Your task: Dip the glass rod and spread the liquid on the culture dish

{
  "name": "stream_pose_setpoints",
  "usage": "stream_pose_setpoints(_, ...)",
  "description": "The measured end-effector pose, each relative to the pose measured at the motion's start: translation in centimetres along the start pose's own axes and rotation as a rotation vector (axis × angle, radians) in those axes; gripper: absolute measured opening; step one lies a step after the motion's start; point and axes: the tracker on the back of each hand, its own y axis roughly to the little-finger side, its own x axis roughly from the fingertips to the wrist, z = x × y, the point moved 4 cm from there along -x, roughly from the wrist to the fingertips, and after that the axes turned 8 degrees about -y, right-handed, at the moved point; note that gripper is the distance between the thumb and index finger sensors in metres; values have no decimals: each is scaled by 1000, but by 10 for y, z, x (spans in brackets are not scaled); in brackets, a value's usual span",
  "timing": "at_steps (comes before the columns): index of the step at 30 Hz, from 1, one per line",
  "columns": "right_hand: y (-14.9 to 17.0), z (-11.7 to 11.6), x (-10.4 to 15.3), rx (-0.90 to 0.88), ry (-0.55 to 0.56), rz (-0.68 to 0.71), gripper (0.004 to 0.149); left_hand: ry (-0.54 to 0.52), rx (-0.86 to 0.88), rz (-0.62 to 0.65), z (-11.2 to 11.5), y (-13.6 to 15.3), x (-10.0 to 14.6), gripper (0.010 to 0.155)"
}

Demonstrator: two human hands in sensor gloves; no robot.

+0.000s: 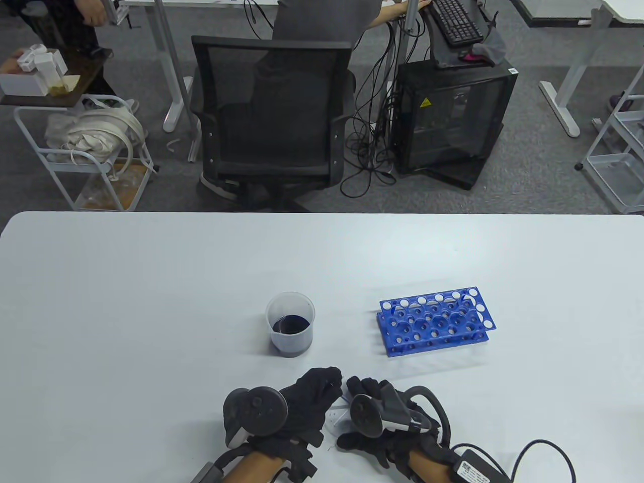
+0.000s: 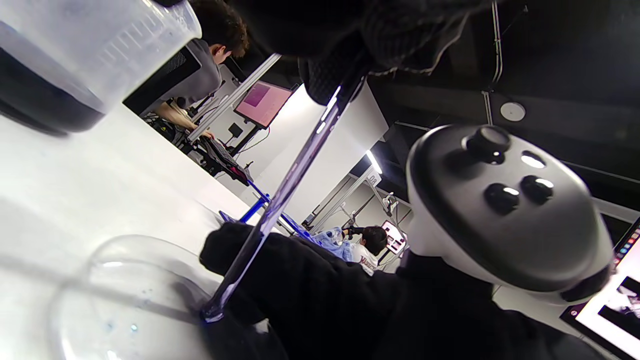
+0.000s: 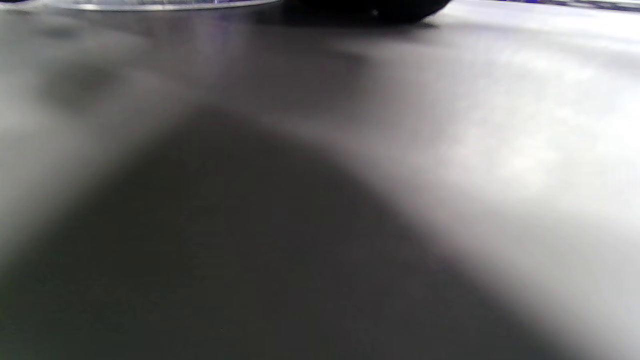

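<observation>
A white table [image 1: 151, 302] stands in an office, a mesh chair [image 1: 271, 115] beyond it. Nearer than the beaker [image 1: 290, 324], the left hand [image 1: 307, 407] pinches the rod [image 2: 290, 185], slanting down into the dish [image 2: 115, 290]. The right hand [image 1: 375, 417] holds the dish; its fingers' lie cannot be told.

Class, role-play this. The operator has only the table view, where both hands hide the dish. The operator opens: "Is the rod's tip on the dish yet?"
Observer: Yes. The left wrist view shows the glass rod with its tip down inside the culture dish.
Operator: Any liquid there?
Observer: Blue liquid sits at the tip, with a few blue specks in the dish.
Operator: Who holds the rod?
Observer: The left hand pinches its upper end.
</observation>
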Motion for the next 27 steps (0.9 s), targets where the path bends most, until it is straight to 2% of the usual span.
stream_pose_setpoints(13,0,0,0,0,-1,0,106,-43,-83,63,-21,-8,5,46)
stream_pose_setpoints(22,0,0,0,1,-1,-1,106,-13,84,-6,-4,-5,8,46)
stream_pose_setpoints(27,0,0,0,1,-1,-1,106,0,104,-35,4,-3,5,45)
